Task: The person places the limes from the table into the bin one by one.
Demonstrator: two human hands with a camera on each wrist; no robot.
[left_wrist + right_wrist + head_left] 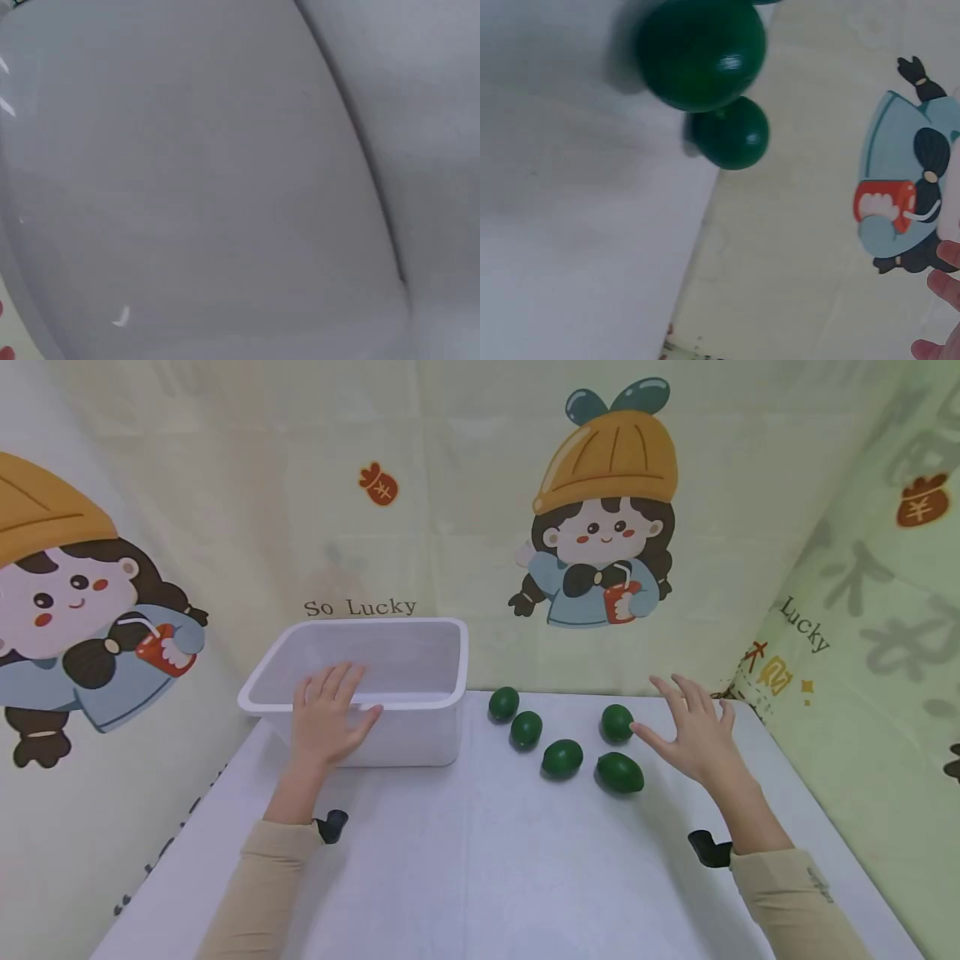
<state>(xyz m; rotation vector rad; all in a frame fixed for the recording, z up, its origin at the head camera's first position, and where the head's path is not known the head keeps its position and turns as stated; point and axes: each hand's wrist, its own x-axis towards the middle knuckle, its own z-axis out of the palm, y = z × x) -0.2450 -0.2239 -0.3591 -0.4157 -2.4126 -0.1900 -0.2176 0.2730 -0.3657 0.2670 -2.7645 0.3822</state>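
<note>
A white plastic bin point(397, 735) stands at the back left of the table. My left hand point(326, 714) is at its front rim with the fingers spread; whether it touches the rim I cannot tell. In the left wrist view the bin's wall point(202, 180) fills most of the picture. Right of the bin lie several green limes, among them a front one point(620, 772), a back one point(617, 723) and a left one point(503, 703). My right hand point(697, 735) hovers beside the back right lime, fingers spread and holding nothing. Two limes, the nearer one point(701, 56) larger, show in the right wrist view.
The white table point(480, 860) runs back to a cloth backdrop point(465, 527) printed with cartoon figures. Cloth walls also stand at the left and right. Dark straps point(708, 849) of the wrist cameras show at both cuffs.
</note>
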